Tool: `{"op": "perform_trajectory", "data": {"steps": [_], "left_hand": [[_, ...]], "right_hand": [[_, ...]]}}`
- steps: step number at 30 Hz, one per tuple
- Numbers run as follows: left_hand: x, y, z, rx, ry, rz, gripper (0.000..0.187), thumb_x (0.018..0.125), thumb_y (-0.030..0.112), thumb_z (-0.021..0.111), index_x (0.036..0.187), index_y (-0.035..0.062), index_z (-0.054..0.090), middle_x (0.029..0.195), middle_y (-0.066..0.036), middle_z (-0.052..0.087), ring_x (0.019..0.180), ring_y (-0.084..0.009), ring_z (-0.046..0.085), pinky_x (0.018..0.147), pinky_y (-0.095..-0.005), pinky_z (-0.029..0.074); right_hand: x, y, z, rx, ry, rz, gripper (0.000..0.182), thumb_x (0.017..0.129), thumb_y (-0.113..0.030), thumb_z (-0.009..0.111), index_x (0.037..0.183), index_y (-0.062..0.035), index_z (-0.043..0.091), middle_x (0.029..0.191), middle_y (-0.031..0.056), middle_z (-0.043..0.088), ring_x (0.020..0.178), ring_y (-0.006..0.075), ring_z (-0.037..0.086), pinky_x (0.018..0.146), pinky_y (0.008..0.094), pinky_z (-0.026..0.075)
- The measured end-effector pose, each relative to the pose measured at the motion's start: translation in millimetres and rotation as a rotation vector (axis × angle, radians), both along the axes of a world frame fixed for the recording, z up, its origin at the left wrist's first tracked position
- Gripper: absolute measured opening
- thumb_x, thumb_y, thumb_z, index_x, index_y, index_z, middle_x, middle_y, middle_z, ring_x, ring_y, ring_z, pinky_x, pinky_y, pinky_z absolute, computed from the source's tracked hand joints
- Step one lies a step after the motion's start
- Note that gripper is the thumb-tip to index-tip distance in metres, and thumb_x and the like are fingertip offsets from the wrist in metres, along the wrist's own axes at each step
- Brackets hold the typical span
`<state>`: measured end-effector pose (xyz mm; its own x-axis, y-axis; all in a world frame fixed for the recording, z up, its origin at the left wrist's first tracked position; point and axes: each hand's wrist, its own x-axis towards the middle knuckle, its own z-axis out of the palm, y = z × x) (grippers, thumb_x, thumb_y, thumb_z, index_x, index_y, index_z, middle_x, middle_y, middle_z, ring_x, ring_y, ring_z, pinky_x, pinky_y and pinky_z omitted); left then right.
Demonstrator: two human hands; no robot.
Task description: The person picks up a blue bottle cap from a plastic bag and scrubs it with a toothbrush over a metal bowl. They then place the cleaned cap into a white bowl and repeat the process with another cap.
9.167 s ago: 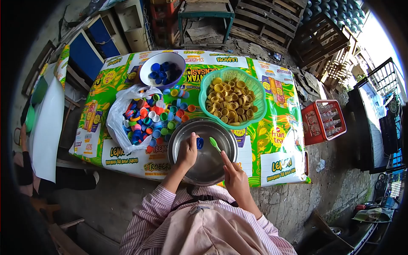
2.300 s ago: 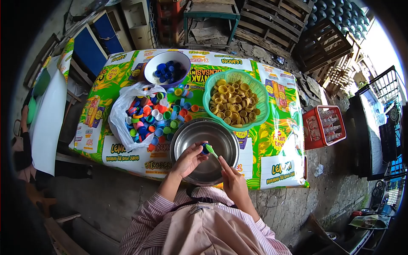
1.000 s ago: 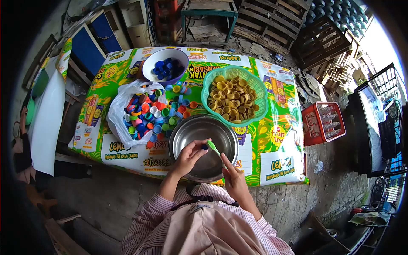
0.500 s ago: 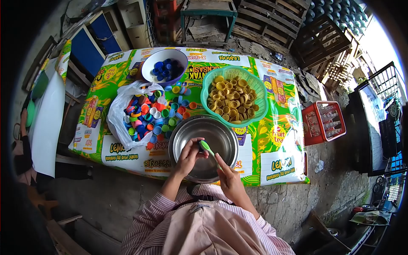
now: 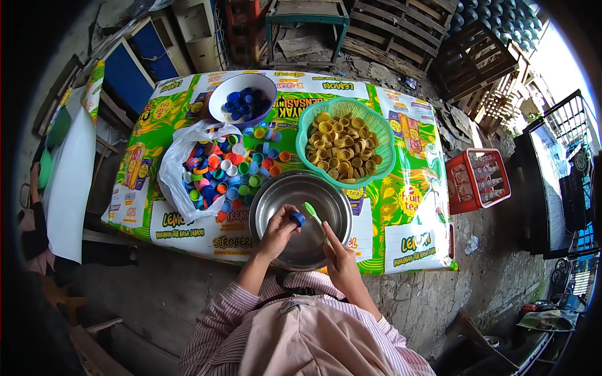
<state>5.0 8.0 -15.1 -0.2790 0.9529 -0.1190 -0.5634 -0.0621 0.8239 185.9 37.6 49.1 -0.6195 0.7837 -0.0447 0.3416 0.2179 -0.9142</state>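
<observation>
Over the steel bowl [image 5: 263, 199], my left hand [image 5: 280, 233] pinches a dark blue cap [image 5: 297, 219]. My right hand [image 5: 338, 252] grips a tool with a light green end [image 5: 311, 212], which points up and left, apart from the cap. A white plastic bag [image 5: 172, 172] with bottle caps of many colours [image 5: 221, 175] lies left of the bowl, and some caps are spread beside it. Behind the bag stands a white and purple bowl [image 5: 219, 100] holding blue caps [image 5: 244, 103]. A mint green basket [image 5: 387, 150] of yellow caps [image 5: 342, 147] sits behind the steel bowl, to the right.
A patterned green and white sheet [image 5: 411, 213] covers the table. A red crate [image 5: 461, 182] of bottles stands on the floor at the right. Wooden pallets [image 5: 401, 28] and a green-framed stand [image 5: 307, 19] are behind. At the far left edge another person's arm [image 5: 35, 182] shows.
The green tool end has come away from the cap, as my right hand shifted slightly right. The blue cap has turned into clearer view in my left hand.
</observation>
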Motion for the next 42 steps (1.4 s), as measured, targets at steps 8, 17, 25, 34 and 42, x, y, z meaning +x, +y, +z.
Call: {"op": "perform_trajectory", "data": {"steps": [8,17,25,34,42], "left_hand": [[-1.1,-0.4,5.5,0.026,-0.236,-0.047,0.026,0.087,-0.003,0.045,0.11,0.0075,0.046,0.095,-0.005,0.053,0.084,-0.0157,0.053,0.077,-0.0287,0.044],[-2.5,-0.7,-6.9,-0.024,-0.346,-0.022,0.023,0.086,0.002,0.052,0.107,0.0121,0.051,0.098,-0.002,0.053,0.089,-0.014,0.052,0.072,-0.0253,0.042],[-1.1,-0.5,3.9,0.0,-0.466,-0.084,0.025,0.085,0.001,0.053,0.108,0.0117,0.052,0.097,-0.003,0.054,0.086,-0.0135,0.051,0.071,-0.0262,0.042],[-4.5,-3.1,-8.3,0.0,-0.485,-0.119,0.02,0.088,0.006,0.053,0.106,0.0127,0.055,0.107,-0.004,0.057,0.091,-0.0137,0.055,0.075,-0.0284,0.044],[-2.0,-2.4,-7.4,-0.01,-0.588,-0.06,0.018,0.088,0.006,0.053,0.103,0.0132,0.059,0.101,-0.003,0.06,0.086,-0.0158,0.057,0.075,-0.0309,0.045]], "right_hand": [[2.1,-0.5,4.3,0.063,-0.054,-0.007,0.058,0.084,0.004,0.05,0.137,-0.0133,0.036,0.08,0.0211,0.058,0.067,0.0344,0.06,0.063,0.0343,0.047],[0.6,-10.6,1.9,0.153,0.008,-0.01,0.055,0.086,0.002,0.05,0.137,-0.0128,0.037,0.079,0.0217,0.058,0.065,0.0361,0.058,0.058,0.0377,0.046],[2.0,-8.7,1.5,0.18,-0.017,-0.001,0.054,0.086,0.002,0.049,0.137,-0.0118,0.037,0.075,0.0221,0.057,0.06,0.0337,0.056,0.057,0.0358,0.044],[2.4,-9.5,3.0,0.202,-0.012,-0.032,0.053,0.086,0.0,0.049,0.137,-0.0116,0.037,0.075,0.0197,0.055,0.06,0.0347,0.056,0.056,0.0398,0.044],[3.1,-15.5,0.5,0.257,-0.022,0.019,0.052,0.088,-0.003,0.049,0.137,-0.0149,0.037,0.074,0.0195,0.055,0.058,0.0342,0.055,0.055,0.0401,0.043]]}}
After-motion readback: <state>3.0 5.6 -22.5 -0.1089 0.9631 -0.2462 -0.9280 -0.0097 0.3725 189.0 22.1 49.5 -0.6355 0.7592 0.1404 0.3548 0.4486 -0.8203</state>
